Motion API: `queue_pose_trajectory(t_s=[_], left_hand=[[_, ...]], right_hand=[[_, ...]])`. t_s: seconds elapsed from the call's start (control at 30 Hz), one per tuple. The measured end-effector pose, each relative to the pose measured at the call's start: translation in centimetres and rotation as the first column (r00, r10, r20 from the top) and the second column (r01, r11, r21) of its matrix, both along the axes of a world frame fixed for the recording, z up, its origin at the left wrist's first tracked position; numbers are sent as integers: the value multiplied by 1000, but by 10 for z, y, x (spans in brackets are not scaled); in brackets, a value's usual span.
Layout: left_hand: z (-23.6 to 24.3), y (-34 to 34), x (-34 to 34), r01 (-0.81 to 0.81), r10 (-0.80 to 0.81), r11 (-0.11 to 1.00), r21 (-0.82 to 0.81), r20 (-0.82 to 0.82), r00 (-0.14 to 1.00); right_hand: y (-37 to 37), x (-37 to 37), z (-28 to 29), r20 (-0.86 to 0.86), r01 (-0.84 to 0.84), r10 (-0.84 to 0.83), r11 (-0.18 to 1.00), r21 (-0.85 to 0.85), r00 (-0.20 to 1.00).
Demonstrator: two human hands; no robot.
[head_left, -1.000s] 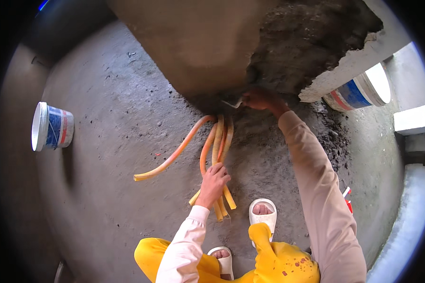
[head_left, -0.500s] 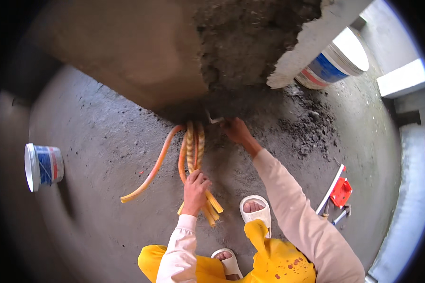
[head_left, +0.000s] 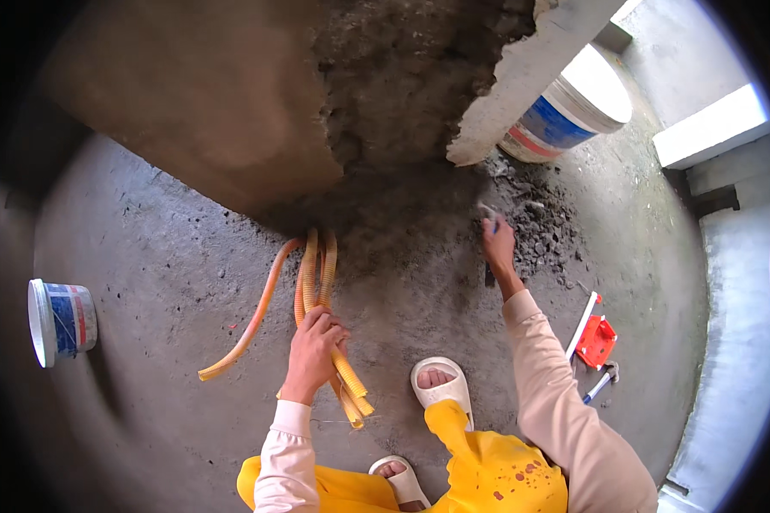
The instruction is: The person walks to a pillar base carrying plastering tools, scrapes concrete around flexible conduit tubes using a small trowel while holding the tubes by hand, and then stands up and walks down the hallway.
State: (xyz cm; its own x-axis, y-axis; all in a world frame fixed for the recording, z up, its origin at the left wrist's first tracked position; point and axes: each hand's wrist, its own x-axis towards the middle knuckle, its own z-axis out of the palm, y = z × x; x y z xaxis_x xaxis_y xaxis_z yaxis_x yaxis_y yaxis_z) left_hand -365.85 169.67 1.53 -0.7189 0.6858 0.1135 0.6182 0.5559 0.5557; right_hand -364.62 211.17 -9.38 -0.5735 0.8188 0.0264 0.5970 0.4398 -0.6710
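A bundle of yellow and orange corrugated conduit pipes [head_left: 328,265] comes out at the foot of the wall and bends toward me. My left hand [head_left: 313,346] is closed around the bundle near its cut ends. One pipe [head_left: 261,312] lies apart on the floor to the left, outside the grip. Farther right, my right hand [head_left: 499,244] is closed on what looks like a small trowel [head_left: 488,214]; its blade is mostly hidden. This hand is beside a heap of dark wet mortar [head_left: 546,227]. Rough fresh mortar [head_left: 411,85] covers part of the wall above.
A large bucket [head_left: 565,107] stands beyond the mortar, behind the wall's edge. A smaller bucket [head_left: 64,318] lies tipped at the left. On the right are a red plastic box [head_left: 596,342], a white pipe [head_left: 582,325] and a hammer [head_left: 603,383].
My right hand has moved right with the tool, from the wall's foot beside the pipes to the mortar heap. My left hand keeps its hold on the pipes. The view has shifted slightly.
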Motion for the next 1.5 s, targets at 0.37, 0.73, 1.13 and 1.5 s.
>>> queue_pose_trajectory(t_s=[0.37,0.73,1.13,1.5], left_hand=[[18,9,-4,58,-52,988,-144,44,998],[13,19,-6,102,-98,981,-166,31,995],[30,26,-7,170,-128,932,-320,150,980],[25,16,-26,25,-30,977,-211,-17,999]], right_hand=[[-28,31,27,96,-603,698,672,-430,710],[-4,99,21,105,-616,644,759,-212,758],[12,125,49,125,-376,368,925,50,921],[-79,62,74,22,-604,669,684,-409,743]])
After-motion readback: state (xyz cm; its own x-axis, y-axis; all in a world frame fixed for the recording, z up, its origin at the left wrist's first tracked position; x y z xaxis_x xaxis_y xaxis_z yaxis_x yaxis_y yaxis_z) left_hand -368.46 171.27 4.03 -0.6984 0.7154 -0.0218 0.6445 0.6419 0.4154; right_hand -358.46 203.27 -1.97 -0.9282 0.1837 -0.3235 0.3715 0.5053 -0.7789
